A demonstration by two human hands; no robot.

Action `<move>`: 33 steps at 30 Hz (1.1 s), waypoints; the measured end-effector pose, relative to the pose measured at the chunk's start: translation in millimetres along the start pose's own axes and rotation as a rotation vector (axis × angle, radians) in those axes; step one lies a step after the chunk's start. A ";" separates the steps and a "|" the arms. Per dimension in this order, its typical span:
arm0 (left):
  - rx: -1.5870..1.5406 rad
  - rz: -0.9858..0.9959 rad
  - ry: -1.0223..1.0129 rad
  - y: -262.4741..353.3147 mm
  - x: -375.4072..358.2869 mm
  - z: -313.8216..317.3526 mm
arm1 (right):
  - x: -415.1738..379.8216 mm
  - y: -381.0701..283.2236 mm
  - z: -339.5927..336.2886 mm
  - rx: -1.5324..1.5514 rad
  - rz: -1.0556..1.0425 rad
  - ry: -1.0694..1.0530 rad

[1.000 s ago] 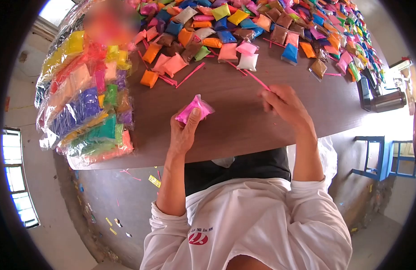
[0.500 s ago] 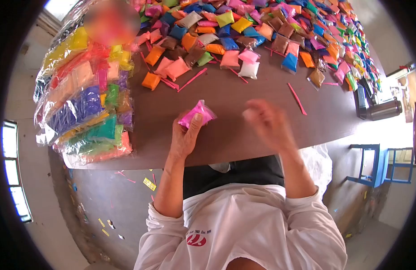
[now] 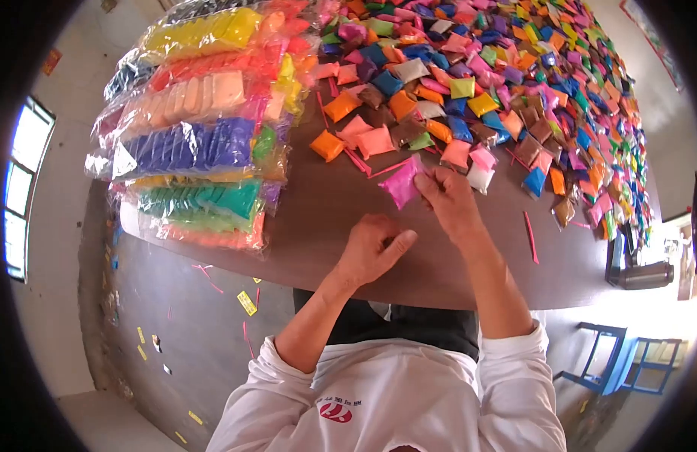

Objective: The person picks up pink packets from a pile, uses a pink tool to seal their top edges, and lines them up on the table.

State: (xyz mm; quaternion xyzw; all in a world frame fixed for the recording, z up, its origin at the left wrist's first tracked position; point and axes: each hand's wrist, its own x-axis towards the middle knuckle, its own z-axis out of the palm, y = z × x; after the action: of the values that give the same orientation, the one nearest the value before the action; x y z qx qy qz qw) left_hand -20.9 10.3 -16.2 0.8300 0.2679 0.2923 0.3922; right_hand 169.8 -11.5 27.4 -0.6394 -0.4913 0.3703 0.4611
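A small magenta packet in clear film hangs over the table, its right edge pinched between the thumb and fingers of my right hand. Below and left of it is my left hand, with its fingers loosely curled and the thumb sticking out apart from them. I see nothing in that hand, and its palm side is partly hidden. Just beyond the packet lie a salmon-pink packet, an orange packet and thin pink strips on the dark tabletop.
Large clear bags of packets sorted by colour are stacked at the left. A wide heap of loose coloured packets covers the far side. A pink strip lies at right, near a metal flask. Beyond stands a blue stool.
The magenta packet has passed from my left hand to my right and moved forward and right. My left hand has let go. The camera view has turned toward the left.
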 end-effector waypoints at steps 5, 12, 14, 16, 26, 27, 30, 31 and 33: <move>0.045 0.069 0.026 12.3 2.3 2.3 | 51.0 -27.1 38.3 -0.262 -0.121 -0.343; -0.016 0.198 0.067 5.2 1.6 5.2 | 78.7 -11.0 129.8 -0.473 -0.317 -0.365; -0.034 0.181 0.042 2.6 -1.0 6.1 | 72.9 -10.5 131.1 -0.544 -0.378 -0.258; -0.064 0.143 0.038 7.2 -0.9 6.3 | 58.5 -26.7 121.1 -0.569 -0.384 -0.192; -0.083 0.076 0.016 9.2 -2.3 3.2 | 65.7 -19.0 135.2 -0.519 -0.532 -0.417; -0.085 0.065 0.026 6.3 -4.1 4.6 | 68.1 -18.2 137.5 -0.498 -0.515 -0.423; -0.276 0.018 0.046 8.4 -1.9 6.1 | 73.1 -16.5 138.5 -0.480 -0.504 -0.386; -0.367 -0.013 0.048 9.5 -4.5 5.9 | 71.6 -16.1 140.9 -0.474 -0.506 -0.372; -0.425 -0.074 0.023 7.0 -7.8 6.7 | 72.1 -17.2 142.0 -0.443 -0.486 -0.390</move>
State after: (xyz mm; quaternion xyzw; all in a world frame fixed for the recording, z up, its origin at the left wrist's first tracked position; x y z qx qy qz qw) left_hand -20.1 -2.1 -16.1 0.7150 0.2351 0.3368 0.5657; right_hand 50.7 92.1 -0.3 -0.5060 -0.7752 0.2496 0.2841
